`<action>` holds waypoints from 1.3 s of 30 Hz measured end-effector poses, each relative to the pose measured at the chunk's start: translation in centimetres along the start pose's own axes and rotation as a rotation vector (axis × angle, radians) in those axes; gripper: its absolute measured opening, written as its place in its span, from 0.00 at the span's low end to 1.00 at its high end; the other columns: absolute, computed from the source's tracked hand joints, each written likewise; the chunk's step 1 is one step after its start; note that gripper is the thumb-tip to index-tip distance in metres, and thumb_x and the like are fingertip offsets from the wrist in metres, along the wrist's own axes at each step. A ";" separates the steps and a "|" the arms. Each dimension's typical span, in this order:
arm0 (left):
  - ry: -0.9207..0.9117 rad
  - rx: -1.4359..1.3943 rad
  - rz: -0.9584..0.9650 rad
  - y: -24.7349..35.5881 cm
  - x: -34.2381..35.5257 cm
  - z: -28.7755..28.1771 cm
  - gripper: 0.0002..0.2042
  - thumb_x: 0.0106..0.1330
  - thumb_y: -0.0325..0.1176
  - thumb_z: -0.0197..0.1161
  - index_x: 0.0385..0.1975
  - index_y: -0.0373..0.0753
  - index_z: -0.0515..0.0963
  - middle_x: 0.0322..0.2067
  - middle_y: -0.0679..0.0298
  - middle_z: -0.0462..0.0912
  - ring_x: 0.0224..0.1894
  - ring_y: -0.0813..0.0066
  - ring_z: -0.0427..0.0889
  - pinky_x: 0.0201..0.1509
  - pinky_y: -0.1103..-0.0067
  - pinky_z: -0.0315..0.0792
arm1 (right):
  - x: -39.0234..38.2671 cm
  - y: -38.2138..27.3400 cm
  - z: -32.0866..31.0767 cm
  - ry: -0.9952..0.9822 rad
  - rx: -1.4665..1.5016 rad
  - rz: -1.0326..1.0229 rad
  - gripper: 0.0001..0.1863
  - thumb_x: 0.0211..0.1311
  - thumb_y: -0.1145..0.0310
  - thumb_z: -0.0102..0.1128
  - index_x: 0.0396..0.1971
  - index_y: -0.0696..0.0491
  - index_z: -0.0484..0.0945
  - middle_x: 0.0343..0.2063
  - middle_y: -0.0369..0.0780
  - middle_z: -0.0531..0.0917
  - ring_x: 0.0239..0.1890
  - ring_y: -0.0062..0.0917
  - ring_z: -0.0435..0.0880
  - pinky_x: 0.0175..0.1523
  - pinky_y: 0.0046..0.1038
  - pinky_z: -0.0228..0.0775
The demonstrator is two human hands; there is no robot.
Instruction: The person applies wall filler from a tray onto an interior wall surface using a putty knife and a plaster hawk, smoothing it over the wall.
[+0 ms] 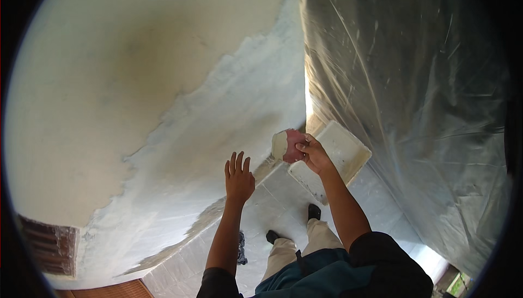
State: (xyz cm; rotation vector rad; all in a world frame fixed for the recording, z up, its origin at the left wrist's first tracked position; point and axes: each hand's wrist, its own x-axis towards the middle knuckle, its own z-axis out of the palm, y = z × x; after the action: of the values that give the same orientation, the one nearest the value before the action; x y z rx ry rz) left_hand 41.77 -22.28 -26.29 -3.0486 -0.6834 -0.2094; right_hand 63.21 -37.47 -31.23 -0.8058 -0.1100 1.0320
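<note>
My right hand (313, 153) grips a flat reddish-pink putty spreader (294, 144) between thumb and fingers. Pale putty (280, 145) coats the spreader's left side. It is held out in front of the wall's far corner, over the edge of a white rectangular tub (348, 170). My left hand (239, 177) is raised with its fingers stretched out and holds nothing. In front of it stands the wall (180, 134), with a pale, whitish band along its lower part and a cream area above. Whether the left fingers touch the wall I cannot tell.
Clear plastic sheeting (419, 80) hangs along the right side. More sheeting covers the floor (272, 200). A crumpled dark object (242, 249) lies left of my feet. At the lower left, a brown slatted panel (50, 246) is set in the wall, near an orange-brown surface (117, 290).
</note>
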 end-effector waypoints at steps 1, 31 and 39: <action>0.018 0.039 -0.014 -0.7 -0.5 -0.8 0.25 0.55 0.30 0.56 0.56 0.38 0.66 0.63 0.55 0.59 0.69 0.56 0.49 0.69 0.58 0.48 | 0.1 0.1 1.5 -0.027 -0.002 0.012 0.17 0.58 0.80 0.57 0.47 0.55 0.69 0.42 0.37 0.76 0.44 0.23 0.77 0.49 0.27 0.73; 0.470 0.270 0.066 -17.5 -14.0 -15.7 0.23 0.50 0.29 0.57 0.51 0.41 0.71 0.64 0.59 0.61 0.68 0.60 0.55 0.67 0.59 0.50 | -7.0 9.0 30.3 -0.291 -0.353 -0.328 0.10 0.55 0.83 0.52 0.37 0.58 0.73 0.33 0.34 0.78 0.37 0.19 0.76 0.45 0.21 0.68; 0.470 0.297 0.054 -18.3 -14.5 -16.0 0.24 0.50 0.29 0.56 0.52 0.41 0.71 0.65 0.59 0.60 0.68 0.59 0.55 0.68 0.58 0.49 | -8.4 9.7 33.3 -0.130 -0.982 -1.090 0.09 0.48 0.84 0.57 0.20 0.59 0.66 0.20 0.44 0.70 0.23 0.32 0.70 0.28 0.28 0.62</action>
State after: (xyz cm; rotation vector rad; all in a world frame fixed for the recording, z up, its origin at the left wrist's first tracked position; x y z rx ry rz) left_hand 18.93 -12.55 -12.71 -2.5865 -0.5382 -0.7217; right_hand 37.04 -23.56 -11.28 -1.3109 -1.1017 -0.0880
